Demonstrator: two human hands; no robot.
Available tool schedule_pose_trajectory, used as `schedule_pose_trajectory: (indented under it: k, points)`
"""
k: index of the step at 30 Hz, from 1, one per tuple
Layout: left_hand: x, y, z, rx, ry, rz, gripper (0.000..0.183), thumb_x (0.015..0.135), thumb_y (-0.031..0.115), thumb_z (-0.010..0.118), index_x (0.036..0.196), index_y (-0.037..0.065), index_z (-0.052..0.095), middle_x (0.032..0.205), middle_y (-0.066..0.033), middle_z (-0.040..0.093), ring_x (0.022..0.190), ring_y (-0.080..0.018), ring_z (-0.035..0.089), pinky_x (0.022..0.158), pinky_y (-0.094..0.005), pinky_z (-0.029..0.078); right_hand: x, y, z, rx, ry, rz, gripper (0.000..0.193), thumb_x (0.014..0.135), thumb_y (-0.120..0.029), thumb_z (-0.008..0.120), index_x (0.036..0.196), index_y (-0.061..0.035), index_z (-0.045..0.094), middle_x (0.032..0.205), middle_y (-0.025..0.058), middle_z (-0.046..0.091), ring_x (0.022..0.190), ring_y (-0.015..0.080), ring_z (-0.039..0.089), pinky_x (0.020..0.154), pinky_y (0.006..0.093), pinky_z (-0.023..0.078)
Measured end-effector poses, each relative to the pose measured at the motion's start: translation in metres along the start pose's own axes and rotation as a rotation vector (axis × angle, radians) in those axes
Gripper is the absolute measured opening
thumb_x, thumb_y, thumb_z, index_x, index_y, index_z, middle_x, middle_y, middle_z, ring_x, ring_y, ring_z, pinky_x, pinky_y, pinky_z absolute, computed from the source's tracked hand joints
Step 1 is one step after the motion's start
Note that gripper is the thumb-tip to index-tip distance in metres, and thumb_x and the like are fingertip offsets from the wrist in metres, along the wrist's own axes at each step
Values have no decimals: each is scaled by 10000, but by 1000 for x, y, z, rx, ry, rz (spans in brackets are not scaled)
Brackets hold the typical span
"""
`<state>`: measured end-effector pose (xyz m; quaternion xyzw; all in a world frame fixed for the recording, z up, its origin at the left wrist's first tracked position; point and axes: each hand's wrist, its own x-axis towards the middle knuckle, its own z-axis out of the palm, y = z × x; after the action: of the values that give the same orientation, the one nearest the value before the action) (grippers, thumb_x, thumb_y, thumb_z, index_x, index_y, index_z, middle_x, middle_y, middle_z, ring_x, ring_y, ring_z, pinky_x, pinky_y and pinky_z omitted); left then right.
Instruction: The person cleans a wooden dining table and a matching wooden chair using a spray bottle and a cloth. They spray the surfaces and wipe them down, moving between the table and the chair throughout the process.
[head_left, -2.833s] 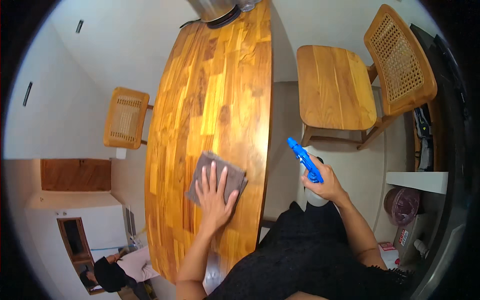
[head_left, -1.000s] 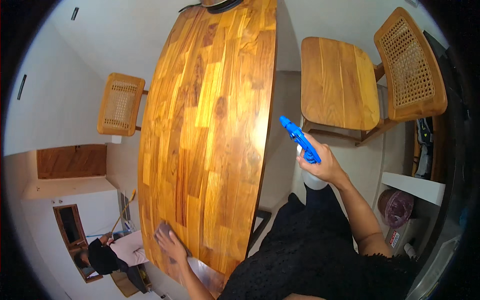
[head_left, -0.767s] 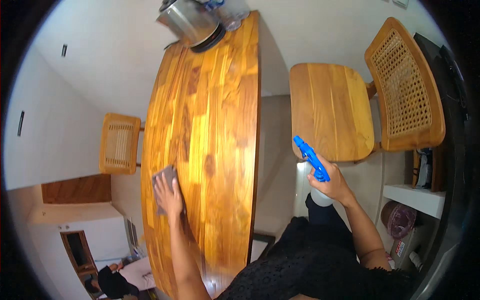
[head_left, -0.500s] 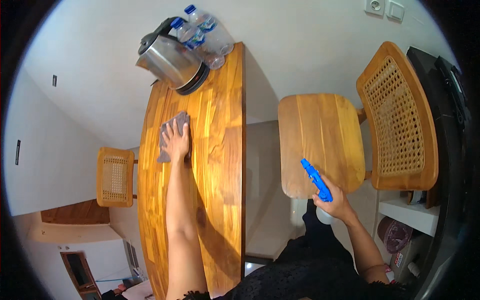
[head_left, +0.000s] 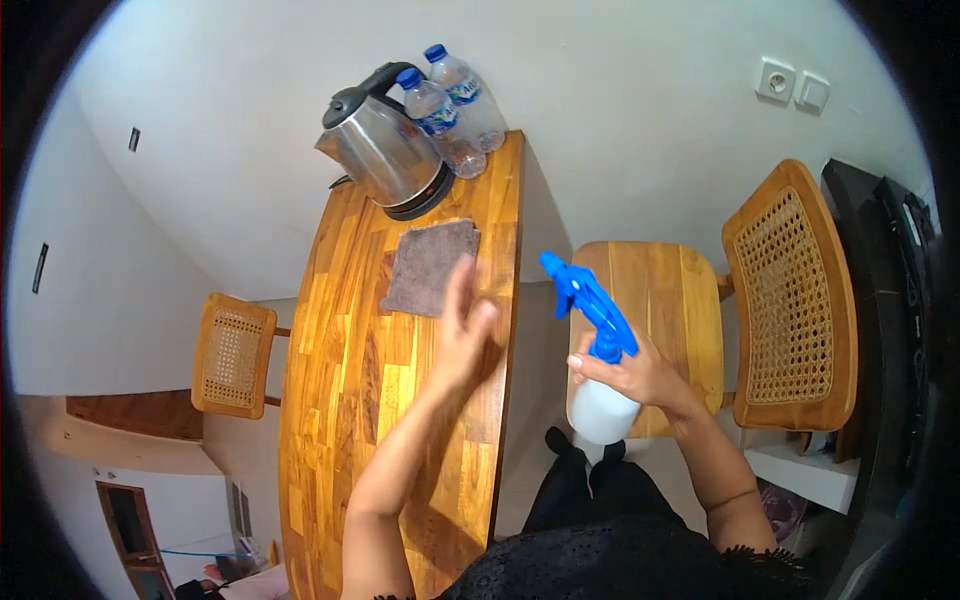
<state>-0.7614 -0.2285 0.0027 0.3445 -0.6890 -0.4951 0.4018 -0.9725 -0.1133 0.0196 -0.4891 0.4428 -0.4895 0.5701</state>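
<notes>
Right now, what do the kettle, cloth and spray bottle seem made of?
The kettle: silvery metal, probably stainless steel, from its soft sheen. The cloth: matte, fuzzy fabric, perhaps microfibre. The spray bottle: apparently plastic, glossy blue on top, cloudy white below.

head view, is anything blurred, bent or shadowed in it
Head view: the left grip is smeared by blur; head view: the wooden table bows along its left edge; head view: shadow darkens it beside the left forearm.
</notes>
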Motion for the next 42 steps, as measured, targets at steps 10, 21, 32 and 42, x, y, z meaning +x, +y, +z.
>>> schedule_pose_trajectory:
  k: [10, 21, 32, 42]
  points:
    - [-48, 42, 2, -256, -147, -36, 841, 769, 310, 707, 1370, 16, 198, 1286, -118, 372, 1204, -219, 388, 1008, -368, 330, 70, -67, 88, -221, -29, -377, 700, 822, -374, 642, 1352, -42, 329, 787, 89, 565, 675, 166, 563, 611, 313, 469]
    - [-133, 79, -96, -322, 394, -50, 299, 651, 204, 659, 814, 83, 440, 649, -81, 552, 612, -204, 577, 813, -358, 450, 171, 4, 91, -811, -436, -538, 598, 839, -443, 573, 1336, -149, 418, 1349, 160, 387, 1292, 324, 300, 1049, 490, 275]
    - [-312, 83, -178, 100, 721, 60, 347, 769, 305, 626, 894, 91, 383, 640, -66, 519, 603, -195, 549, 940, -414, 308, 293, 56, 274, -1441, -398, -621, 691, 751, -712, 424, 1315, -314, 434, 1370, 118, 356, 1287, 416, 221, 943, 742, 95]
    - [-301, 84, -185, 23, 538, 115, 318, 799, 312, 594, 879, 100, 371, 687, -55, 478, 667, -179, 519, 961, -412, 284, 226, 87, 408, -1144, -834, -990, 410, 783, -488, 521, 1140, -295, 582, 1132, 52, 515, 1100, 251, 407, 933, 573, 278]
